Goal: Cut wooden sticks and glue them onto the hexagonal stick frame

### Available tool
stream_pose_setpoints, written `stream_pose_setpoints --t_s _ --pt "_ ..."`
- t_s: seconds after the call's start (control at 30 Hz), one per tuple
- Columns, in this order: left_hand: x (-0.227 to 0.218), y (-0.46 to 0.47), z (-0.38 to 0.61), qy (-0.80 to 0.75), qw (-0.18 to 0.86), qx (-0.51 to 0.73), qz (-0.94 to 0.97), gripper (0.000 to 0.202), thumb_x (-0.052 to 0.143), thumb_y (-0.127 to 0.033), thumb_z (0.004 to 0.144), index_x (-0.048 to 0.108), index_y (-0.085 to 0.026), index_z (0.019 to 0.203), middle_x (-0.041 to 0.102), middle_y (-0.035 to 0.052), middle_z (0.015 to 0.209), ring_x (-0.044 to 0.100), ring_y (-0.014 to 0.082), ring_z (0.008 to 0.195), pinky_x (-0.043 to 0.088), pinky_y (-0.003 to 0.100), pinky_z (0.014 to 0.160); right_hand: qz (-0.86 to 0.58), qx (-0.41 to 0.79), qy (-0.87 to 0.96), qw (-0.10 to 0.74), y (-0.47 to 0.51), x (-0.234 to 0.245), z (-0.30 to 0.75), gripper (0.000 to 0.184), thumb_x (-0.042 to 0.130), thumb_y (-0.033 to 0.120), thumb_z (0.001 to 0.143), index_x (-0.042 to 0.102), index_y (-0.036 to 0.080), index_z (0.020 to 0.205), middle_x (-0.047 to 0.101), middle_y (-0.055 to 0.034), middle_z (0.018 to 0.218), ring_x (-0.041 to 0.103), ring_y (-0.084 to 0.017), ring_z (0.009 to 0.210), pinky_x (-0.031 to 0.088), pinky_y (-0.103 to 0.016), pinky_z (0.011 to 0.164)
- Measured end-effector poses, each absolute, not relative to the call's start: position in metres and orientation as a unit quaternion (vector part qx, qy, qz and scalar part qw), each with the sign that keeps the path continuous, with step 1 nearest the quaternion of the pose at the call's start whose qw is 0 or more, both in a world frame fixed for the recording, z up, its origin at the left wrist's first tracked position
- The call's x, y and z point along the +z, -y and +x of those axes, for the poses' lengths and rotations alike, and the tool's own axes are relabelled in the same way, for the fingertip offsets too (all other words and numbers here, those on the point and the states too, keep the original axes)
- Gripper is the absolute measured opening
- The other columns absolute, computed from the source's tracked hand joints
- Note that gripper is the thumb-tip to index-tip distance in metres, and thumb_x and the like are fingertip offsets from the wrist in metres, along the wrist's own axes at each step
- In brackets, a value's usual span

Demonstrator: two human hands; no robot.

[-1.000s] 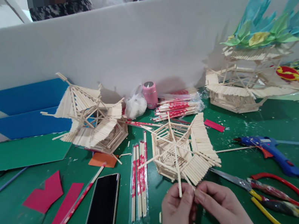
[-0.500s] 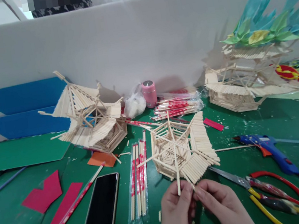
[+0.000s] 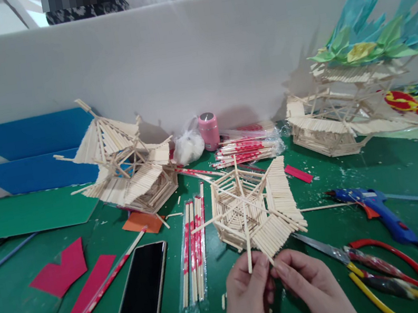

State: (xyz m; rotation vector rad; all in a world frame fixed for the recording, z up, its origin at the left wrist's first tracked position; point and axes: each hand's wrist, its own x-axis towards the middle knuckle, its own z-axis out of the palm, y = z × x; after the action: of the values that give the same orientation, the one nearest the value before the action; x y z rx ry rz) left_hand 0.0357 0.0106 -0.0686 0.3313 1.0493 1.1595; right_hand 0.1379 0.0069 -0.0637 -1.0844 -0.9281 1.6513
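A hexagonal frame of stacked wooden sticks (image 3: 242, 209) lies on the green table, with slatted roof panels (image 3: 282, 192) along its right and lower right sides. At its near edge both hands meet, fingertips pinched on a short wooden stick (image 3: 269, 257) beside the lower panel. My left hand (image 3: 250, 291) is closed on the stick from the left, next to a longer stick that juts toward me. My right hand (image 3: 304, 279) pinches the stick's near end with thumb and fingers. The fingers partly hide the stick.
Packaged chopsticks (image 3: 194, 249) and a phone (image 3: 137, 302) lie left. Right are a blue glue gun (image 3: 377, 203), scissors (image 3: 328, 248) and pliers (image 3: 377, 278). Stick models (image 3: 128, 180) stand behind, near a pink jar (image 3: 209, 130). A person sits beyond the white partition (image 3: 160, 57).
The short stick has shifted slightly against the lower roof panel's edge. Both hands stay almost in place, still pinching it.
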Motion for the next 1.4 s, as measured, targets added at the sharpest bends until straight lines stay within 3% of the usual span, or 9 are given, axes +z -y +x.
stream_pose_setpoints --t_s 0.57,0.8,1.0,1.2,1.4 --pt "-0.067 -0.008 0.037 -0.457 0.710 0.523 0.114 0.031 0.076 -0.036 0.051 0.055 -0.015 0.062 0.045 -0.0076 0.040 0.034 0.0038 0.038 0.021 0.017 0.039 -0.476 0.652 0.371 0.459 -0.008 -0.057 0.136 0.031 0.064 0.045 0.067 0.059 0.015 0.063 0.056 0.0009 0.054 0.051 -0.011 0.051 0.041 -0.021 0.050" --pt "-0.066 -0.008 0.038 -0.448 0.717 0.524 0.106 0.032 0.077 -0.035 0.051 0.055 -0.015 0.062 0.045 -0.0076 0.039 0.034 0.0034 0.037 0.020 0.016 0.038 -0.445 0.676 0.378 0.450 -0.007 -0.059 0.136 0.027 0.058 0.040 0.075 0.057 0.015 0.066 0.057 0.0010 0.056 0.053 -0.010 0.053 0.040 -0.020 0.052" --pt "-0.066 -0.005 0.038 -0.444 0.719 0.526 0.098 0.030 0.077 -0.035 0.050 0.057 -0.016 0.060 0.047 -0.0065 0.040 0.035 0.0038 0.038 0.024 0.016 0.040 -0.448 0.666 0.361 0.475 -0.003 -0.063 0.133 0.028 0.059 0.041 0.073 0.057 0.015 0.063 0.057 0.0003 0.053 0.052 -0.011 0.049 0.041 -0.022 0.051" --pt "-0.063 0.003 0.037 -0.443 0.723 0.522 0.093 0.027 0.079 -0.032 0.047 0.062 -0.017 0.061 0.047 -0.0064 0.042 0.036 0.0035 0.036 0.024 0.016 0.037 -0.432 0.665 0.435 0.427 0.002 -0.070 0.144 0.025 0.053 0.038 0.079 0.057 0.016 0.067 0.057 -0.0002 0.059 0.052 -0.011 0.055 0.042 -0.022 0.054" --pt "-0.049 0.007 0.038 -0.479 0.716 0.495 0.114 0.030 0.079 -0.035 0.046 0.071 -0.017 0.068 0.052 -0.0032 0.042 0.035 0.0055 0.037 0.033 0.021 0.043 -0.444 0.610 0.492 0.436 0.005 -0.067 0.151 0.020 0.053 0.034 0.078 0.061 0.018 0.068 0.057 -0.0005 0.062 0.053 -0.012 0.056 0.043 -0.022 0.054"
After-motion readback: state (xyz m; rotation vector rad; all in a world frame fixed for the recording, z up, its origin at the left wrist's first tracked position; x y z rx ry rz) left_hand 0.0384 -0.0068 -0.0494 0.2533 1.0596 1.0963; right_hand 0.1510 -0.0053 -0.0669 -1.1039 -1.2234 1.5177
